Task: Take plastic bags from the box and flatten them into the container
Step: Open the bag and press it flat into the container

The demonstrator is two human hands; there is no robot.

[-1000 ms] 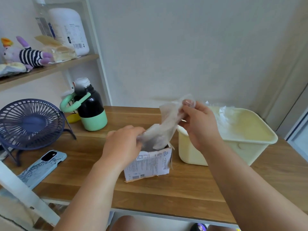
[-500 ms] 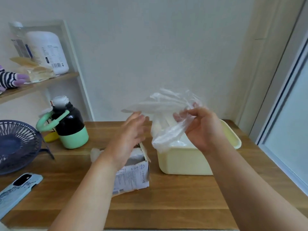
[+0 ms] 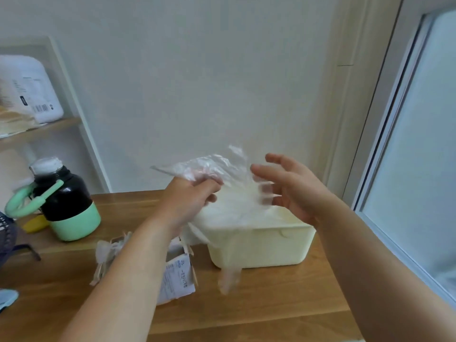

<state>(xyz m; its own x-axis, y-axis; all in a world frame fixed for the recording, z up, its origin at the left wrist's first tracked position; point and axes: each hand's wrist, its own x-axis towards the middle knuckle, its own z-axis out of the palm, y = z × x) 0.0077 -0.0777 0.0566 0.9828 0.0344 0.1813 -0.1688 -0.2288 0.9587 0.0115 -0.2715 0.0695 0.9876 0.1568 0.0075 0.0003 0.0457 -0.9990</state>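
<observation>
A clear plastic bag (image 3: pixel 229 183) hangs in the air above the cream container (image 3: pixel 261 248); its lower tail dangles in front of the container's near wall. My left hand (image 3: pixel 190 198) grips the bag's upper left edge with curled fingers. My right hand (image 3: pixel 288 188) is spread with straight fingers at the bag's right side, touching or just beside the film. The small cardboard box (image 3: pixel 176 272), with a printed label, stands on the wooden table under my left forearm, with crumpled bags sticking out at its left.
A black and mint green bottle (image 3: pixel 64 206) stands at the table's back left, with a dark fan (image 3: pixel 7 238) at the left edge. A shelf (image 3: pixel 37 129) holds a white jug. A phone corner (image 3: pixel 7 296) shows at the left. A window frame runs along the right.
The bag came out of the box and rose over the container. My left hand took hold of its top edge; my right hand let go and opened. The view swung right.
</observation>
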